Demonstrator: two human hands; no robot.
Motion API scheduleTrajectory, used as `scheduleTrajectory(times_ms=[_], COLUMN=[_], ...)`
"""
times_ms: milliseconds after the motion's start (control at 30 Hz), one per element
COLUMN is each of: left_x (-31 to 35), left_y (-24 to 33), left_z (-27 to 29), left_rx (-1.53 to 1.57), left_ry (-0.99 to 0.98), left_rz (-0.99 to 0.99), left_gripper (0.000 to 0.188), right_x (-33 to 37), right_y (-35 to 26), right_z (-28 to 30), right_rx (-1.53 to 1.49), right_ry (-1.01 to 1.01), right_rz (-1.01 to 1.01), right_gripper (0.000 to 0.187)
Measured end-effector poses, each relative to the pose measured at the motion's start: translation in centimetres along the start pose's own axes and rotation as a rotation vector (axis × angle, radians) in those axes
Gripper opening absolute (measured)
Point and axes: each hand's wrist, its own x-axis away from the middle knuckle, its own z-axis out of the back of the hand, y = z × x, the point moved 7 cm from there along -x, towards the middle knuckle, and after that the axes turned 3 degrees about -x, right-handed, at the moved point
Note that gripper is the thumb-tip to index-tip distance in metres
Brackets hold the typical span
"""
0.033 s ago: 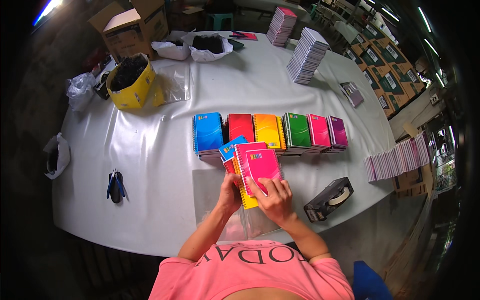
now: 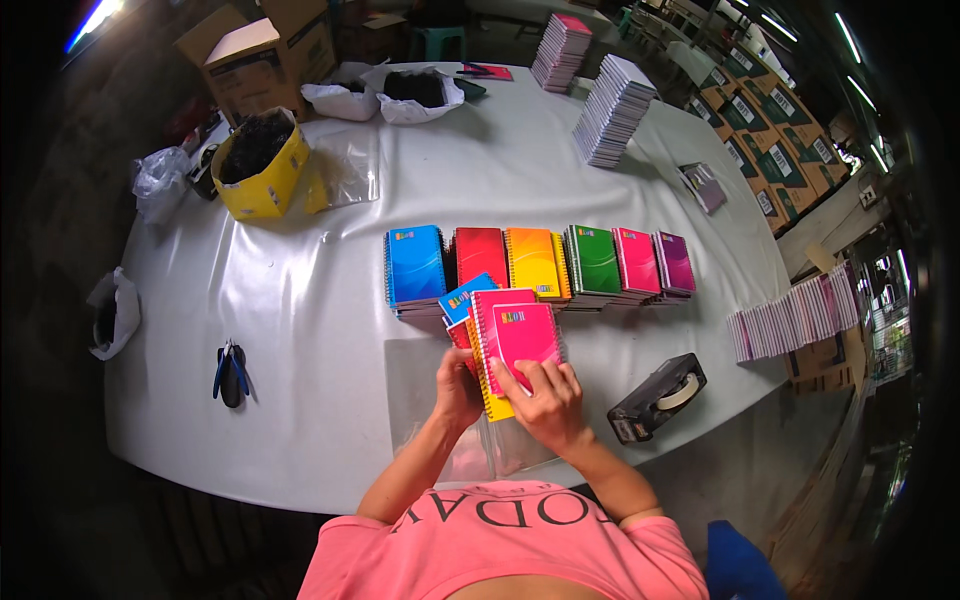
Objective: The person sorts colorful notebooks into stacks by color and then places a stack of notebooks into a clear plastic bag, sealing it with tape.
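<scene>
My left hand (image 2: pixel 458 392) grips a fanned bunch of spiral notebooks by its left side. In that bunch I see a blue notebook (image 2: pixel 466 292), a sliver of red, a yellow notebook (image 2: pixel 499 407) and pink ones on top. My right hand (image 2: pixel 548 398) is closed on the lower part of the uppermost pink notebook (image 2: pixel 526 335), thumb on its cover. Just beyond stand stacks of notebooks in a row: blue (image 2: pixel 415 265), red (image 2: pixel 481 255), orange and yellow (image 2: pixel 533 262), green (image 2: pixel 594 260), pink (image 2: pixel 637 262) and purple (image 2: pixel 676 262).
Clear plastic sheets (image 2: pixel 420 400) lie beneath my hands. A black tape dispenser (image 2: pixel 657 398) is at the right, blue-handled pliers (image 2: pixel 231 373) at the left. Farther off are a yellow box (image 2: pixel 278 185), white bags (image 2: pixel 440 108) and tall notebook stacks (image 2: pixel 613 110).
The held notebooks have shifted very slightly in my hands. Everything else stays in place.
</scene>
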Motion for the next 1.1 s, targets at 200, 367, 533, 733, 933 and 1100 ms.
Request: scheduleTrajectory(times_ms=[200, 367, 533, 733, 933, 1100], left_x=[-0.1, 0.3, -0.1, -0.3, 0.0, 0.6], left_y=[-0.1, -1.0, -2.1, -1.2, -0.9, -0.1], left_z=[0.1, 1.1, 2.4, 3.4, 3.5, 2.9], left_rx=[-0.285, -0.214, -0.224, -0.254, -0.270, -0.277], left_ry=[0.097, 0.113, 0.151, 0.179, 0.148, 0.146], left_rz=[-0.063, 0.085, 0.165, 0.146, 0.133, 0.072], left_gripper=[0.048, 0.048, 0.050, 0.047, 0.054, 0.052], right_x=[0.5, 0.8, 5.1, 11.2, 9.5, 7.8], right_y=[0.4, 12.4, 31.6, 39.5, 39.1, 38.5], right_z=[0.5, 2.2, 0.7, -4.6, -4.0, -0.8], right_rx=[-0.388, -1.000, 0.003, -0.098, 0.080, 0.214], right_ry=[-0.469, -0.311, -0.183, -0.244, -0.350, -0.062], right_rz=[-0.051, -0.174, -0.735, -0.611, -0.571, -0.593], right_gripper=[0.077, 0.086, 0.093, 0.065, 0.040, 0.037])
